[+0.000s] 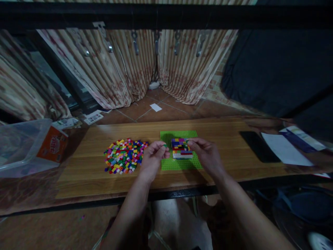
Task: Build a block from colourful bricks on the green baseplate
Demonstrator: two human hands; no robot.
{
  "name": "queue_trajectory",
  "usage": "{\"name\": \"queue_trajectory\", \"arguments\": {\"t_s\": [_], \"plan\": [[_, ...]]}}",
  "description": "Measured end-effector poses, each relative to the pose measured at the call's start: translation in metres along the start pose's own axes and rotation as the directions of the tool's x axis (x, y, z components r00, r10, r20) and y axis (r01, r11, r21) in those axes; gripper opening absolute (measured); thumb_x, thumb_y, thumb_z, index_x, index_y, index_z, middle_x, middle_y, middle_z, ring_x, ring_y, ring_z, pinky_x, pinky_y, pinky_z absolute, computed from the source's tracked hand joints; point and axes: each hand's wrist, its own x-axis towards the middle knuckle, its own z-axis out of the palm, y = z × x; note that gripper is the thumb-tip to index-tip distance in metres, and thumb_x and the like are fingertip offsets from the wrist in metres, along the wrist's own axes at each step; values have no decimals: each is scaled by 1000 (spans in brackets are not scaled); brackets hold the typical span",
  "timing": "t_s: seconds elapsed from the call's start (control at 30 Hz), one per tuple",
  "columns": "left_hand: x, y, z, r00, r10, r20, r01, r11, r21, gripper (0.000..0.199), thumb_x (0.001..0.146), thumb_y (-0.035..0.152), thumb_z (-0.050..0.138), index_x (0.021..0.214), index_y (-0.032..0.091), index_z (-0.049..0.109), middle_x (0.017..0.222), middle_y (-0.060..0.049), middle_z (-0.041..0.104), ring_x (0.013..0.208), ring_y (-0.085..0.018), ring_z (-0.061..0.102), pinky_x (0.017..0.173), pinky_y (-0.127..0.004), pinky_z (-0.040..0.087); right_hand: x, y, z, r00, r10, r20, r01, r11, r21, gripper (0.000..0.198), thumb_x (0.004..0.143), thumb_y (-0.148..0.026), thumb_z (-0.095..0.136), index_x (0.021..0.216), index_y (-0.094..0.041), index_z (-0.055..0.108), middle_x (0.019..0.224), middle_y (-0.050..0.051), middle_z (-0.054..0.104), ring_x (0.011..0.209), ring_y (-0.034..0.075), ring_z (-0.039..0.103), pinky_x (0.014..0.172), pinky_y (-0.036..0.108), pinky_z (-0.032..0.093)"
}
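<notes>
On a lime-green baseplate [168,164] stands a small block built of multicoloured toy bricks [182,155], with white along its near side and mixed colours on top. My left hand [155,154] is closed just left of the block, pinching a small green brick [164,146] between thumb and fingertips. At the block's upper right corner, my right hand [204,151] has thumb and finger pressed together. A bit of green shows at those fingertips, seemingly another green brick, touching or right above the block's top. To the left lies a heap of loose bricks [122,156] in many colours.
The wooden board [85,173] lies on a table. A clear plastic bin [23,149] with an orange label is at left. A black flat item [258,147] and a white sheet [286,149] lie at right. A dark bar [166,16] crosses above, with metal hooks.
</notes>
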Motion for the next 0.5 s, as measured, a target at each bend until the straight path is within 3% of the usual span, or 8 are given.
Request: {"name": "queue_trajectory", "arguments": {"t_s": [0.07,0.2,0.33,0.5], "plan": [[5,0,-5,997,11,-71,-5,996,90,18,70,26,72,80,15,62,70,1,63,61,-9,58,63,-23,48,4,5,-18,998,-58,-23,52,981,-189,22,81,-39,63,82,-20,73,82,5,72,77,19,64,72,32,48],[11,-6,-11,994,14,-106,13,967,254,13,70,24,69,75,15,62,66,1,62,59,-10,58,59,-23,46,1,12,-30,981,-131,143,182,872,-454,23,88,-32,54,86,-20,74,86,7,71,82,21,64,75,33,47],[11,-13,-9,998,7,-67,14,952,306,11,71,24,66,75,15,63,67,1,63,62,-12,60,60,-23,47,-4,16,-25,961,-158,225,260,793,-551,20,89,-30,55,87,-23,74,88,7,71,88,23,63,81,36,47],[11,-21,-7,999,26,-29,-15,940,340,9,72,23,66,76,16,64,67,0,64,63,-13,61,61,-24,47,-2,23,-23,955,-167,244,281,767,-577,15,86,-29,61,81,-25,74,88,5,69,86,22,62,80,36,47]]}}
